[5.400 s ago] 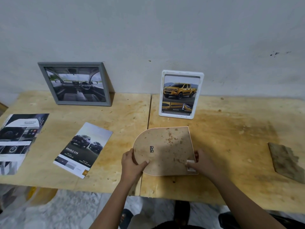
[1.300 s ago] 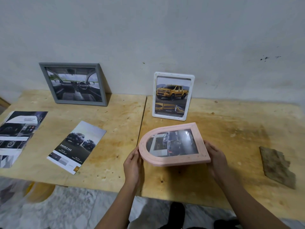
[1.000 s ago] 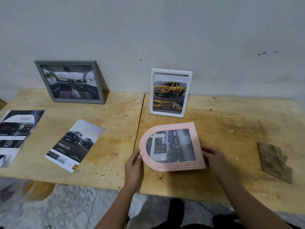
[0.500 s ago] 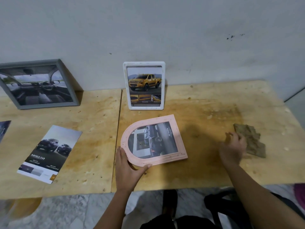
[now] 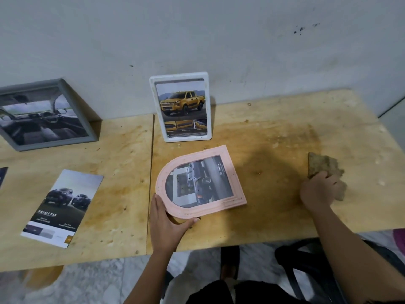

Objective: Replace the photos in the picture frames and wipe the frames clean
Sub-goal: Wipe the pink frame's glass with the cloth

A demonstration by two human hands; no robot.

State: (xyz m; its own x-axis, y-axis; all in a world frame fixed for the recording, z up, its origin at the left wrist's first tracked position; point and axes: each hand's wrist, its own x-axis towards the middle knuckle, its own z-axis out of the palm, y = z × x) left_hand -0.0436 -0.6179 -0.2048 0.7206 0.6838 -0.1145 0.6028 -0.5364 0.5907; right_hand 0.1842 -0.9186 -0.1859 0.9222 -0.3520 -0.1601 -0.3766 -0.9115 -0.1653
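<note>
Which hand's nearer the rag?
Right. The right hand grips the rag at its near edge; the left hand rests against the pink frame, well left of the rag.

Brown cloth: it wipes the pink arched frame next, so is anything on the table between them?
Nothing visible beyond tiny specks: open stained plywood table lies between the ragged brown cloth in the right hand and the pink arched frame.

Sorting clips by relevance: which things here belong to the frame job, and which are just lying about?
In the job: pink arched frame, steadied by the left hand; brown cloth, gripped by the right hand; white frame; grey frame.
Lying about: Double Cab brochure; dark leaflet at the left edge.
</note>
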